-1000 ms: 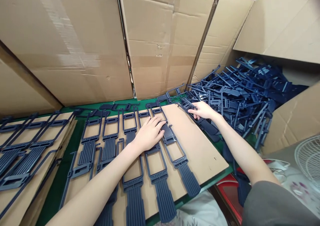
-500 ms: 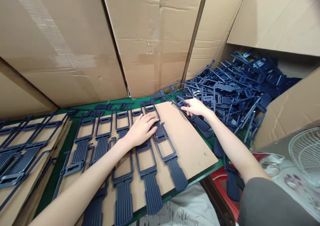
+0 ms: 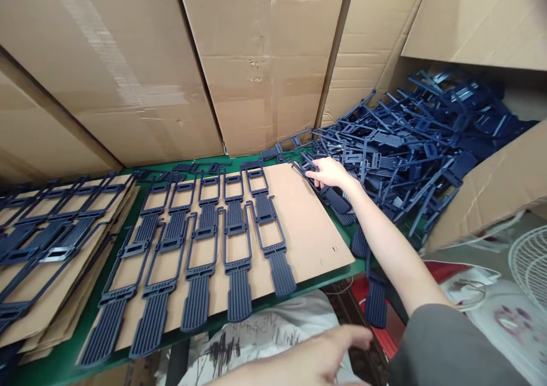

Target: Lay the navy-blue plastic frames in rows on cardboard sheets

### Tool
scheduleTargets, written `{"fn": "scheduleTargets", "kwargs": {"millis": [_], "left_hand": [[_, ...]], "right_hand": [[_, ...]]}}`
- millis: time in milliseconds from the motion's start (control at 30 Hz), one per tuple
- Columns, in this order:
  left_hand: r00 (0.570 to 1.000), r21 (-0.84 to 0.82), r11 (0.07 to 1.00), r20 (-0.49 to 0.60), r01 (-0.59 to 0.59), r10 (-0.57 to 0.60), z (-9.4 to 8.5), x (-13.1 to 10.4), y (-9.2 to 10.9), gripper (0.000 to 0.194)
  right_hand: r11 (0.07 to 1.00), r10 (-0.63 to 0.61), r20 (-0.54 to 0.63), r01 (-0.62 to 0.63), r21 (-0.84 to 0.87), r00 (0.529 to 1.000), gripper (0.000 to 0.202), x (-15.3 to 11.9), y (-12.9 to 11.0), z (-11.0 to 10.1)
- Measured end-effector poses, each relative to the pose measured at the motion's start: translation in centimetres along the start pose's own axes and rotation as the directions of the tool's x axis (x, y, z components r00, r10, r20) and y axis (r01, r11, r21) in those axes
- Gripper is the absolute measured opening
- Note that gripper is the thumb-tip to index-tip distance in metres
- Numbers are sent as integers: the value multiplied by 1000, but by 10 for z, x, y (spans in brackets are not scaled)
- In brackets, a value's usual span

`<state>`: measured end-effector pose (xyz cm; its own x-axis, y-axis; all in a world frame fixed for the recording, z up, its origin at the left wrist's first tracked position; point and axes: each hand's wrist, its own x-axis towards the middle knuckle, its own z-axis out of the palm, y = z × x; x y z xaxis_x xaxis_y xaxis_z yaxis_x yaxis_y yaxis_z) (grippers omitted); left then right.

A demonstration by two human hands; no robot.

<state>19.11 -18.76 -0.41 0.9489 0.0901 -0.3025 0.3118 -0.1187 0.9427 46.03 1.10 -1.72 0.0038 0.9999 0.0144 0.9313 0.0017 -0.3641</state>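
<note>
- On the board (image 3: 314,226), parts (image 3: 282,275) are lying in rows.
- At the pile (image 3: 387,141), the right hand (image 3: 331,174) is touching parts — whether it is gripping one cannot be told.
- Off the board, the left hand (image 3: 314,353) is hanging spread, holding nothing visible.
- Picking is apparently underway; the next move is likely calling for freeing one part.

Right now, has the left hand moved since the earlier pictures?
Yes. Judged against the cardboard sheet, the left hand has come off the dark parts on it, toward the person, past the sheet's near edge.
</note>
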Motion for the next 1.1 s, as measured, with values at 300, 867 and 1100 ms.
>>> {"fn": "scheduleTargets", "kwargs": {"millis": [300,867,1100], "left_hand": [[826,931,296,-334,214,454,30,123,-12,47],[707,822,366,-564,436,426,23,192,-17,70],[731,817,416,-558,399,394,23,188,-15,75]], "right_hand": [[1000,-28,-25,28,5,999,19,3,3,0],[927,-164,-77,181,329,983,14,0,-2,-18],[844,-5,-630,341,414,777,25,-108,-29,-89]]}}
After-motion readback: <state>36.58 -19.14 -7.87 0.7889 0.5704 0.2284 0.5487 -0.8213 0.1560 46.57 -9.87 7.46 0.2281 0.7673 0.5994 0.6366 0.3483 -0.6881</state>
